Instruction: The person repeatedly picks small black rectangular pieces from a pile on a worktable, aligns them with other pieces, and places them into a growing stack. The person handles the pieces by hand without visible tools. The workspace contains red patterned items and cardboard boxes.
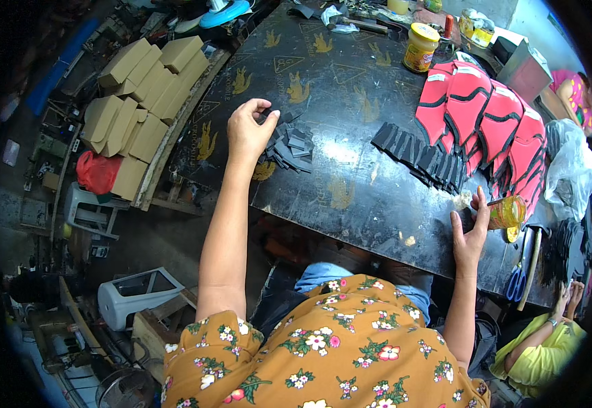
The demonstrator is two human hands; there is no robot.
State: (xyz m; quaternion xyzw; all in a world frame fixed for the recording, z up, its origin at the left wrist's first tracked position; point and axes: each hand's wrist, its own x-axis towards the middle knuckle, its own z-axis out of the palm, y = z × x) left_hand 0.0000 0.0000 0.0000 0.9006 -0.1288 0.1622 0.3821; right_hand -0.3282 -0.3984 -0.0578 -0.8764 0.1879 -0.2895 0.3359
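Black strips [290, 146], a loose heap of small flat ones, lie on the dark tabletop [350, 146], so take that heap as the clock centre, with 12 straight up the view. Left hand [247, 136] is right beside it at about 10, fingers curled in and thumb close to the index finger. Right hand [471, 241] is well apart from the left, out at 4, with thumb and index finger spread from each other and a whitish bit [463, 199] near the fingertips. Honestly it's dark on dark there, so I can't tell whether either hand is actually gripping anything.

Glass jar [507, 212] with a yellowish tint sits just beside the right hand, between 3 and 4. More black pieces [422, 160] run in an overlapping row at 3, and the red panels [480, 112] with black trim are fanned out past them, between 2 and 3. Yellow-lidded jar [420, 51] is up at 2, a hammer [367, 26] at 1, blue-handled scissors [516, 282] at 4. Off the table, brown boxes [146, 95] are stacked between 9 and 10, and a person in yellow [541, 353] is between 4 and 5.
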